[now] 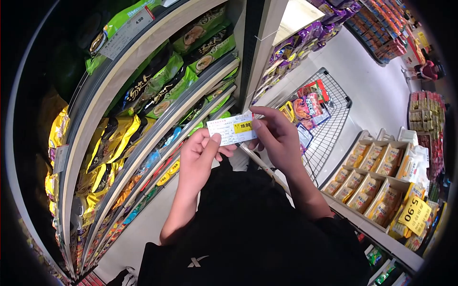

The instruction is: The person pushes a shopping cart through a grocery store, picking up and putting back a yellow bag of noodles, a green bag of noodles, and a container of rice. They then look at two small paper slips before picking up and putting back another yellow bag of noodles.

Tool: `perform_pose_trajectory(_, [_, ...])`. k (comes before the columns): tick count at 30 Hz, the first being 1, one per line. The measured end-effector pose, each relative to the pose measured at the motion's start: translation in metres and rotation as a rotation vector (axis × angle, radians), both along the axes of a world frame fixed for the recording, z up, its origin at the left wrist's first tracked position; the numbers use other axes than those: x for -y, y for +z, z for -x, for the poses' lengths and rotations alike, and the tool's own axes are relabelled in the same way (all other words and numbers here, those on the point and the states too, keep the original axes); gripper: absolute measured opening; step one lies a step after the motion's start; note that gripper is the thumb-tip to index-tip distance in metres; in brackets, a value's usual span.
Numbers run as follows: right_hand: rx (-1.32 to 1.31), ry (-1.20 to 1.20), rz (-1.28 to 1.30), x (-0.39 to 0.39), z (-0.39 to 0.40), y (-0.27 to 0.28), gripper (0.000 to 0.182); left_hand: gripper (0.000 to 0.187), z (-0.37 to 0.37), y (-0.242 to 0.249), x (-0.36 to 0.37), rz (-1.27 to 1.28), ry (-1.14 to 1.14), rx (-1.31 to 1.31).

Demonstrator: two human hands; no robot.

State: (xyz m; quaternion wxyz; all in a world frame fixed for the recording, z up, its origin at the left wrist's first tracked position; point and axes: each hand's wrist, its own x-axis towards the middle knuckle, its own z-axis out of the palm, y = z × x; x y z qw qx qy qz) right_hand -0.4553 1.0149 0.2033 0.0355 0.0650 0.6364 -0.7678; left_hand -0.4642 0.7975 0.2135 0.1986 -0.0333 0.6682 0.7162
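Note:
A small white price tag with a yellow patch reading 19.90 is held up in front of my chest. Its left end is pinched between the thumb and fingers of my left hand. At the other end, my right hand grips it the same way, thumb on the front face. The backs of the fingers behind the tag are partly hidden. Just beyond my right hand stands a wire shopping cart with several colourful packets inside.
Tiered shelves on the left hold green noodle packs and yellow bags. Boxed goods with a yellow 5.90 sign stand at the right. A person is in the far aisle at upper right.

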Motion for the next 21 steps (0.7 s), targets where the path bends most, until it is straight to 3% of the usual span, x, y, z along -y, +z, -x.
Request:
perform_pose_trajectory(12, [0.034,0.159,0.074,0.010,0.015,-0.014,0.034,0.013,-0.013,-0.002,0.007,-0.002,0.146,0.012])
perform_pose_trajectory(21, [-0.105,0.250,-0.043,0.031,0.024,-0.015,0.033,0.015,-0.017,0.002,0.028,-0.006,0.206,-0.014])
